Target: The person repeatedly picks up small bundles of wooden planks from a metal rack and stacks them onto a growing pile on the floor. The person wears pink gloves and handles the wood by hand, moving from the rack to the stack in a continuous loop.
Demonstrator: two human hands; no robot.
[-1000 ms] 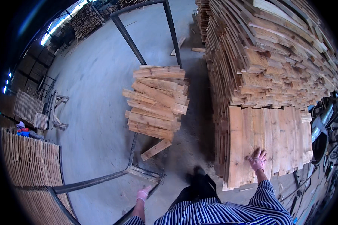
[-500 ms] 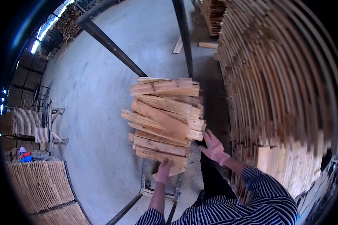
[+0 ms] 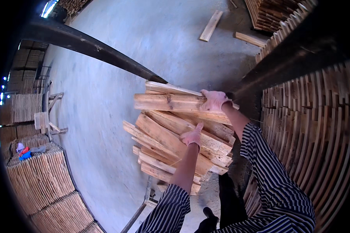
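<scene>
A loose pile of short wooden boards (image 3: 171, 126) lies in front of me, its pieces crossing at slight angles. At the far end of the pile, my right hand (image 3: 215, 101), in a pinkish glove, is closed over the right end of a pale board (image 3: 169, 102). My left hand (image 3: 191, 136), gloved the same way, is over the middle boards with its thumb apart from the fingers. It appears to hold nothing; whether it touches the wood I cannot tell.
Dark metal bars (image 3: 101, 50) rise from the pile's far side. Tall board stacks (image 3: 311, 128) line the right, and more stacks (image 3: 42, 178) stand left, one with coloured cloths (image 3: 25, 154) on top. A loose plank (image 3: 211, 26) lies on the concrete floor (image 3: 93, 116).
My right hand has moved from beside the pile's right edge to the far board and closed on it. My left hand has reached from the near edge to the middle. The view has shifted.
</scene>
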